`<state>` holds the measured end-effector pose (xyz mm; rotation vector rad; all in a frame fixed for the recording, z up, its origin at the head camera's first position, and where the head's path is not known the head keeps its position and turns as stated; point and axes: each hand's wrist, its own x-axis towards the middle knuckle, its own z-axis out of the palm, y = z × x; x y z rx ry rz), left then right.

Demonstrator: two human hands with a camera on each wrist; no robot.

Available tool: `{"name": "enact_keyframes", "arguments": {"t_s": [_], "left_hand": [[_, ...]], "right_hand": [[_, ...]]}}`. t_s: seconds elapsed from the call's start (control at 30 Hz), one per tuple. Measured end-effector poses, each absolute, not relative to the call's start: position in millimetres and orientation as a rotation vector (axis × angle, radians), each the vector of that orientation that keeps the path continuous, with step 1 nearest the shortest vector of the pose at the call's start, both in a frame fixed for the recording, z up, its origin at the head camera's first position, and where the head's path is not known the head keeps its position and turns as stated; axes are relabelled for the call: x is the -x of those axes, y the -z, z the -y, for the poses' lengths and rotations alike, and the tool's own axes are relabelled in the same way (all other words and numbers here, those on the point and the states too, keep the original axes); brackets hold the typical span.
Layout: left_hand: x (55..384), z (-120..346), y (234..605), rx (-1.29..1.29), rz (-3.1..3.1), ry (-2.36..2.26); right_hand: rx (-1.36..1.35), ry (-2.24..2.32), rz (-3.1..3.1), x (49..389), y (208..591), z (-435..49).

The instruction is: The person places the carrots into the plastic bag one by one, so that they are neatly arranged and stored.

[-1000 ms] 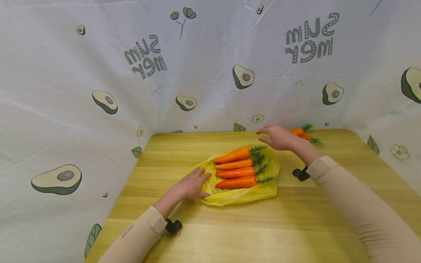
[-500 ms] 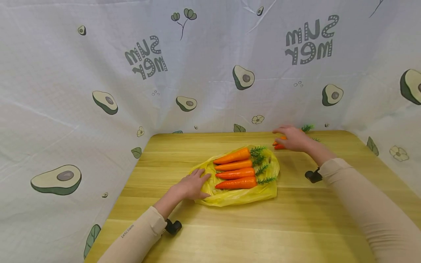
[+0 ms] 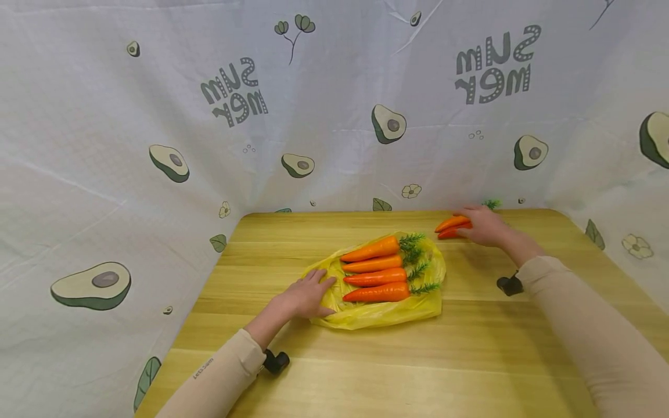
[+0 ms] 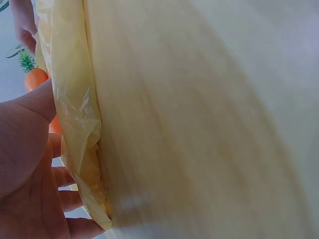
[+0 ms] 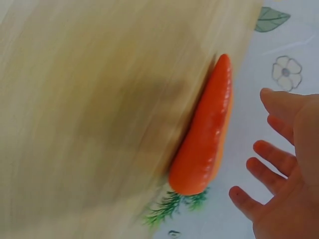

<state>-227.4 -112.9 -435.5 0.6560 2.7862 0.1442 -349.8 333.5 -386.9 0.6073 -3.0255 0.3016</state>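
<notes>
A yellow plastic bag lies spread on the table, with several orange carrots in a row on it, leafy tops to the right. My left hand rests at the bag's left edge, fingers spread; in the left wrist view its fingertips touch the folded yellow edge. Toward the back right, my right hand hovers over two more carrots, covering their thicker ends. The right wrist view shows its fingers apart and holding nothing, beside the red-orange carrot, which partly hides the other one.
The wooden table ends at the back against a white curtain printed with avocados and letters. A black wrist camera sits under the left wrist, and another under the right.
My right hand has moved right, from behind the bag to over the two separate carrots, whose tips now show left of it. The left hand and the bag have stayed in place.
</notes>
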Motion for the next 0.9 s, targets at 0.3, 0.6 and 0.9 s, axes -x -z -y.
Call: {"name": "enact_keyframes", "arguments": {"t_s": [0.3, 0.6, 0.9], "left_hand": [[227.1, 113.3, 435.1, -0.656, -2.790, -0.154], [225.9, 114.9, 434.7, -0.637, -2.785, -0.156], [227.0, 113.7, 435.2, -0.655, -2.792, -0.134]], "right_hand": [[-0.540, -0.223, 3.071, 359.3, 397.8, -345.2], [-0.433, -0.289, 3.180, 368.6, 405.2, -342.5], [-0.456, -0.187, 3.207, 377.6, 410.1, -337.4]]}}
